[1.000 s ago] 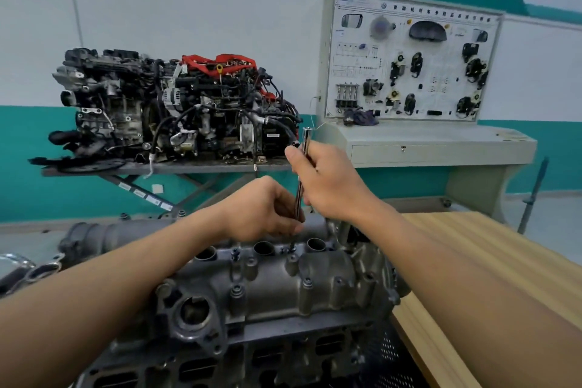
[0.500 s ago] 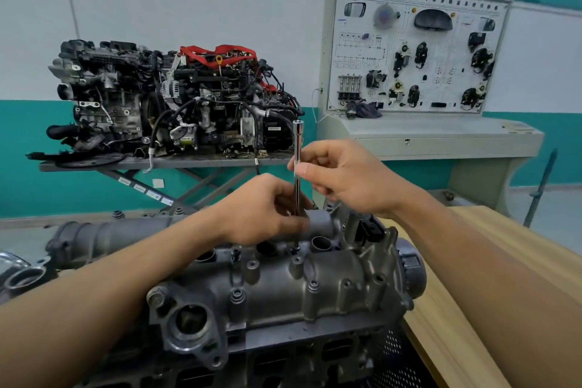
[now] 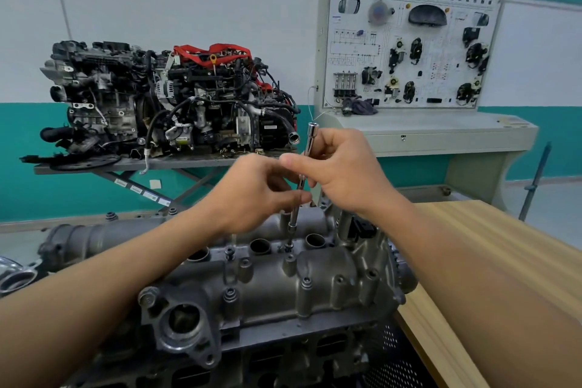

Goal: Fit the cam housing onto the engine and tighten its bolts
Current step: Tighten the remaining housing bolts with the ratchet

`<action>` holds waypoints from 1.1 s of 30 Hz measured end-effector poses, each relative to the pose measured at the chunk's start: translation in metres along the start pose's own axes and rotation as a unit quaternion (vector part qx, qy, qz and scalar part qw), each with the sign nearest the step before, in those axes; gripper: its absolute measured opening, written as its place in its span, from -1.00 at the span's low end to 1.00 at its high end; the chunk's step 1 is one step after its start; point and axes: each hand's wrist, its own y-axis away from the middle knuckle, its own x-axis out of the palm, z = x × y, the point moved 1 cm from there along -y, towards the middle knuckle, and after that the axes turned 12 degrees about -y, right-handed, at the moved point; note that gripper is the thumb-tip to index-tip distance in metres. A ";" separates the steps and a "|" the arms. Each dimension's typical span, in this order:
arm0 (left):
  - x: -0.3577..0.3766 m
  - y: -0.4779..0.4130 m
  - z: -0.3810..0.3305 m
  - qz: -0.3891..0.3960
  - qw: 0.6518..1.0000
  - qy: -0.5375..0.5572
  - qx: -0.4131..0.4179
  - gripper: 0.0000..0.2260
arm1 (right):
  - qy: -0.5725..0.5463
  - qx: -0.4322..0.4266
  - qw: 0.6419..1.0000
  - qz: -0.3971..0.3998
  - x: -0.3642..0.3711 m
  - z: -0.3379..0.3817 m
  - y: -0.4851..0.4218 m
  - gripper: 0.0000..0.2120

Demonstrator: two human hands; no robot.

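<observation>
On top of the near engine (image 3: 283, 343), which is set beside a wooden bench (image 3: 472, 261), the cam housing (image 3: 327, 271) is seen already seated. The largest risk is therefore judged to lie in the housing itself: if one bolt is run down hard while others are loose, the casting could be pulled unevenly and its sealing face distorted. The right hand (image 3: 346, 173) is closed in a pinch round the upper part of a slim extension bar (image 3: 295, 217), and the left hand (image 3: 252, 195) is pinched on the shaft lower down with thumb and fingertips. The bar is held nearly upright, leaning slightly, with its tip set on a centre bolt (image 3: 288, 248) between two open round wells (image 3: 259, 246). Should the lean be allowed to grow, the thread could be crossed (a cast housing would hardly forgive that), or the bit could be cammed out and the bolt head rounded. No ratchet is fitted to the bar's free top end, so only finger force can be applied and the bolt may be left under-tightened. Whether the bit is fully engaged cannot be told. If the bar is lifted carelessly, the small bolt could be dropped into a well.
</observation>
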 end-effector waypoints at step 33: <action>0.007 0.003 0.007 0.042 0.999 -0.009 -0.001 -0.91 | 0.062 0.022 0.998 0.011 0.005 0.003 -0.004 -0.66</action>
